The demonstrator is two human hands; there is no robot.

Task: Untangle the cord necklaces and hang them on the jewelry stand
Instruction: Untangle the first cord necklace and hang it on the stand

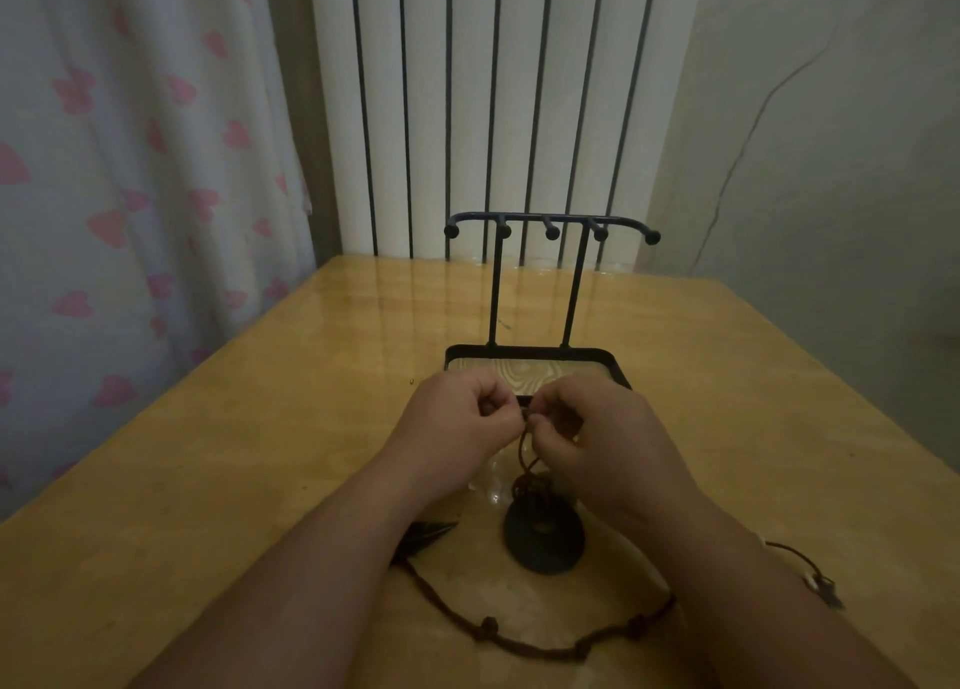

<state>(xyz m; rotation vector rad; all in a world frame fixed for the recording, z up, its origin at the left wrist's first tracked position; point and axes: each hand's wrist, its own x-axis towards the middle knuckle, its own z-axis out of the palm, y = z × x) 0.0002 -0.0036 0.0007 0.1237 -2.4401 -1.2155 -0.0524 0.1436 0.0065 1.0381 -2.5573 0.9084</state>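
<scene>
A black jewelry stand point(550, 225) with several knobbed pegs rises from a black-rimmed tray base point(615, 363) in the middle of the table. Just in front of the base, my left hand point(460, 428) and my right hand point(587, 439) meet and both pinch a dark cord point(523, 449). That cord runs down to a knotted tangle above a round dark pendant point(543, 537) lying on the table. A brown beaded cord necklace point(519, 644) loops across the table under my forearms. By my right forearm lies another cord with a pale bead point(810, 579).
The wooden table point(260, 454) stands against a white ribbed radiator point(467, 90). A heart-patterned curtain point(130, 194) hangs on the left. A dark feather-like charm point(431, 532) lies beside my left forearm. A tiny gold speck point(411, 379) sits left of the stand.
</scene>
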